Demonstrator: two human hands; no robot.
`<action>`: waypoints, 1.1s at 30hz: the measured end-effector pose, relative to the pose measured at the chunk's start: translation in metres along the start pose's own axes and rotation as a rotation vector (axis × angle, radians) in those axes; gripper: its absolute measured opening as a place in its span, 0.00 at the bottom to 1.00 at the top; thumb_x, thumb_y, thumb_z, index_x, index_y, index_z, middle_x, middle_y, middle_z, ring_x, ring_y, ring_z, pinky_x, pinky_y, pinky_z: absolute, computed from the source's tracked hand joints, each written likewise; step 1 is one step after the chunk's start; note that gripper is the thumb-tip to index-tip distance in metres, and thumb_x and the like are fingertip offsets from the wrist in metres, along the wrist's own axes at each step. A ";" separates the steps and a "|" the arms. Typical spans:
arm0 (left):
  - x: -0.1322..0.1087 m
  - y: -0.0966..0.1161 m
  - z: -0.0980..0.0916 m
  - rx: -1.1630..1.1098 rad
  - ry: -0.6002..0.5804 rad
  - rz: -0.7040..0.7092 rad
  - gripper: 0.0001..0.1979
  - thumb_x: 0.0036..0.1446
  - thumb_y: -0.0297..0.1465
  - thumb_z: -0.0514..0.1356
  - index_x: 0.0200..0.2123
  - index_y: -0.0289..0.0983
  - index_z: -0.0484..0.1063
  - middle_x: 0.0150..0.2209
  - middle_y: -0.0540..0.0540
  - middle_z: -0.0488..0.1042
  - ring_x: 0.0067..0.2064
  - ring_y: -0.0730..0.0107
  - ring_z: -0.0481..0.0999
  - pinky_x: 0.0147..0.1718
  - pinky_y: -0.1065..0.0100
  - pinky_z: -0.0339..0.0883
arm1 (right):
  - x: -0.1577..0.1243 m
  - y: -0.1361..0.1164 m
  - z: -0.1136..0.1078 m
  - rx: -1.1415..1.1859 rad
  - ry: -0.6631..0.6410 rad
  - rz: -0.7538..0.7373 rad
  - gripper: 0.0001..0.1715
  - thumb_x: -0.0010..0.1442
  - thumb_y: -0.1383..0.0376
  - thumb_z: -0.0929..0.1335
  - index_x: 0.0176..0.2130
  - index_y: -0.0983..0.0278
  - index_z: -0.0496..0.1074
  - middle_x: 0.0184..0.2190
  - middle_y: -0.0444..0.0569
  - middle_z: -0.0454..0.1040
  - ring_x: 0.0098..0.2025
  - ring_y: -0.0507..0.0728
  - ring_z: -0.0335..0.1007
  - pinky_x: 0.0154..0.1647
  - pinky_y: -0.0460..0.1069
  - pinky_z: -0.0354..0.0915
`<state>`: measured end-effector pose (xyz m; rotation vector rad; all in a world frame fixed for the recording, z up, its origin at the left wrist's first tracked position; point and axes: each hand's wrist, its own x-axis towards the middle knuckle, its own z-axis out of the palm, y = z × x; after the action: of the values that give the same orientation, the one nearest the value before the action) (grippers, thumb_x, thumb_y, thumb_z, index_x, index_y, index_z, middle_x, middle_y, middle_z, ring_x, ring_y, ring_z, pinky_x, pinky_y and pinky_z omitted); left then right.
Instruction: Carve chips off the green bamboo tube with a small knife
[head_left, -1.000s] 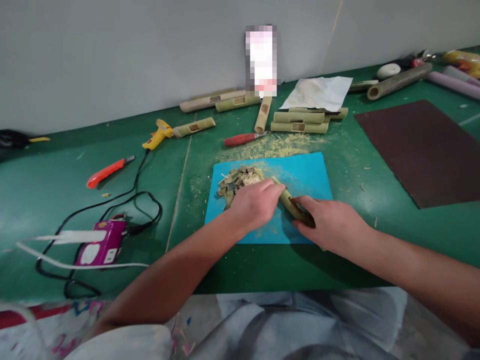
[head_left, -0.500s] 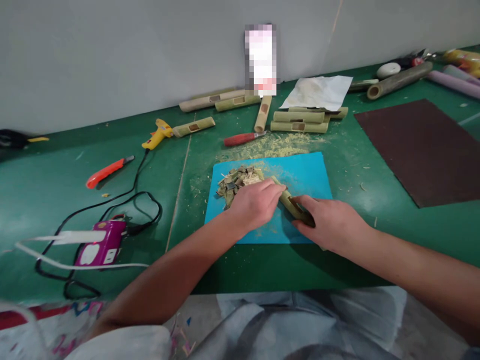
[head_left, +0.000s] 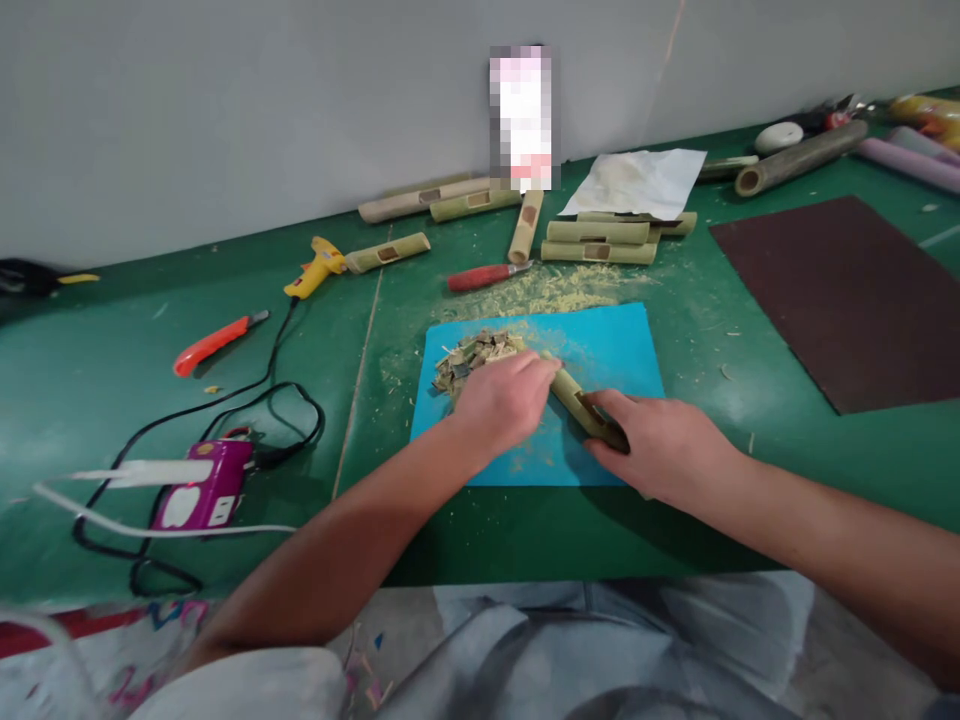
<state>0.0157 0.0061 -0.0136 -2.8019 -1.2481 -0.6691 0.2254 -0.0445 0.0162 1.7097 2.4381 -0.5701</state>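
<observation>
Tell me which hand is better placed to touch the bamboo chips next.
Probably the left hand: it is nearer the bamboo chips, while the right hand, farther off, holds the bamboo tube.

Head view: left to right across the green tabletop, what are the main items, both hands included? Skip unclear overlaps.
Slim orange-handled knife → yellow pistol-shaped glue gun → left hand → pale green bamboo tube with cut opening → right hand → flat dark brown rectangular sheet.
</observation>
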 end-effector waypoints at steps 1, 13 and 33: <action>0.000 0.001 0.000 -0.012 -0.027 0.020 0.17 0.72 0.32 0.48 0.45 0.34 0.77 0.37 0.43 0.79 0.37 0.67 0.79 0.33 0.69 0.71 | 0.000 0.000 0.000 -0.006 -0.010 0.011 0.17 0.63 0.56 0.64 0.48 0.62 0.70 0.36 0.51 0.80 0.33 0.58 0.75 0.25 0.51 0.46; -0.002 0.002 0.001 0.014 -0.007 0.015 0.17 0.72 0.31 0.48 0.47 0.34 0.76 0.37 0.43 0.79 0.36 0.66 0.79 0.33 0.69 0.70 | 0.001 0.000 -0.001 -0.011 -0.007 0.032 0.20 0.63 0.55 0.64 0.51 0.60 0.70 0.37 0.50 0.80 0.34 0.59 0.75 0.26 0.50 0.47; -0.001 -0.001 0.000 0.025 0.002 -0.040 0.18 0.72 0.33 0.48 0.47 0.34 0.76 0.37 0.42 0.79 0.37 0.65 0.79 0.34 0.68 0.71 | 0.000 0.001 0.000 0.021 0.024 0.014 0.21 0.63 0.55 0.63 0.53 0.59 0.70 0.36 0.49 0.80 0.33 0.58 0.74 0.26 0.50 0.47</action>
<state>0.0147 0.0063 -0.0141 -2.7628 -1.3057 -0.6532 0.2262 -0.0438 0.0162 1.7503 2.4431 -0.5782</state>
